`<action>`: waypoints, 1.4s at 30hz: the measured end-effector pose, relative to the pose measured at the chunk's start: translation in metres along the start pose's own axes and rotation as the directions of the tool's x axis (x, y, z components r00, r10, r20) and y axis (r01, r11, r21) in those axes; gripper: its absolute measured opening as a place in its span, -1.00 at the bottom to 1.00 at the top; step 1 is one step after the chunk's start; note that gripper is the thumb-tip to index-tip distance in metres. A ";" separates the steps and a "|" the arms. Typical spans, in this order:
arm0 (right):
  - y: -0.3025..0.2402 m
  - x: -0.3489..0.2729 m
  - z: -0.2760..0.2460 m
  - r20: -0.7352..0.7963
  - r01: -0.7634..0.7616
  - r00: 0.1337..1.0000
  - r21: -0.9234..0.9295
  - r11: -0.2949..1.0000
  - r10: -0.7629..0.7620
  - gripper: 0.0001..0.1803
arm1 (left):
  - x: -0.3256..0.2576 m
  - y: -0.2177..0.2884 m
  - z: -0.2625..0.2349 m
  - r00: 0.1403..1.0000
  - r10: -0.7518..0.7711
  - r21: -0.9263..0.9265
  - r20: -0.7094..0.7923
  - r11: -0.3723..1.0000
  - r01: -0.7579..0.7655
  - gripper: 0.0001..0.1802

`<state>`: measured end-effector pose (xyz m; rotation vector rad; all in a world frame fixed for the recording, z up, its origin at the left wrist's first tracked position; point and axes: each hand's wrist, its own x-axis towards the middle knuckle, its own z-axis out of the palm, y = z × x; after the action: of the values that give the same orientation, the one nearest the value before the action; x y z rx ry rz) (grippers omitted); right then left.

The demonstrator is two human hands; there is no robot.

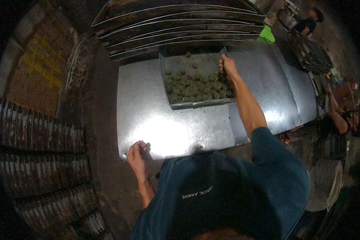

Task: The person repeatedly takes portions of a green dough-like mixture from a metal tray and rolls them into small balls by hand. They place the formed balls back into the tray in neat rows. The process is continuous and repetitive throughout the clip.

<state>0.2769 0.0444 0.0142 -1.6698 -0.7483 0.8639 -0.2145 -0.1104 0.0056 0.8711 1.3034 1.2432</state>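
A shallow metal tray (204, 105) rests on a shiny metal-topped table (140, 96), its near side toward me. Many small greenish-brown balls (194, 87) are heaped in its near half, with a few scattered farther back. My right hand (228, 66) is closed at the tray's right side, near the far corner, and appears to grip the side wall. My left hand (137, 152) is over the table's near left corner, apart from the tray. Its fingers are curled, and whatever they may hold is hidden.
Several long dark trays (176, 28) are stacked behind the table, with a bright green cloth (267, 34) at their right end. Dark ribbed racks (40, 128) stand at the left. Another person (308, 25) is far right; someone's bare limbs (336, 110) show beyond the table's right end.
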 end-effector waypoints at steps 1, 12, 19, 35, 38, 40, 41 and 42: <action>0.001 -0.007 -0.002 0.145 -0.070 0.989 0.275 0.959 0.030 -0.64 | -0.001 -0.005 -0.002 1.000 0.009 0.025 0.006 1.000 -0.009 -0.70; 0.003 -0.036 0.026 -0.191 -0.100 0.960 0.443 0.891 0.203 -0.57 | 0.004 0.003 0.018 0.997 -0.009 -0.073 0.075 0.997 0.014 -0.72; -0.054 -0.081 0.028 -0.088 -0.019 0.994 0.490 0.872 0.071 -0.69 | -0.006 0.002 -0.001 0.999 -0.048 -0.100 0.003 0.994 0.048 -0.74; -0.069 -0.039 0.051 0.000 0.229 0.946 -0.708 0.668 -0.325 -0.66 | -0.002 0.066 0.102 0.979 -0.014 -0.053 0.205 0.998 0.026 -0.67; -0.076 -0.108 0.100 0.204 0.629 0.763 -0.453 0.632 -0.613 -0.65 | 0.014 0.085 0.180 0.960 0.004 -0.332 0.278 0.939 0.092 -0.51; -0.069 -0.151 0.109 0.334 0.822 0.564 -0.312 0.476 -0.756 -0.59 | 0.018 0.109 0.230 0.901 -0.152 -0.561 0.406 0.737 0.377 -0.37; -0.067 -0.167 0.112 0.359 0.874 0.480 -0.267 0.405 -0.800 -0.55 | 0.041 0.104 0.227 0.734 0.021 -0.571 0.679 0.644 0.510 -0.41; -0.060 -0.167 0.095 0.304 0.871 0.456 -0.345 0.350 -0.836 -0.56 | 0.057 0.092 0.225 0.474 0.223 -0.510 0.852 0.559 0.654 -0.45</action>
<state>0.1035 -0.0302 0.0848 -1.2905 -1.7951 -0.0641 -0.0182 0.0015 0.1123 0.4225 -0.0880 0.7616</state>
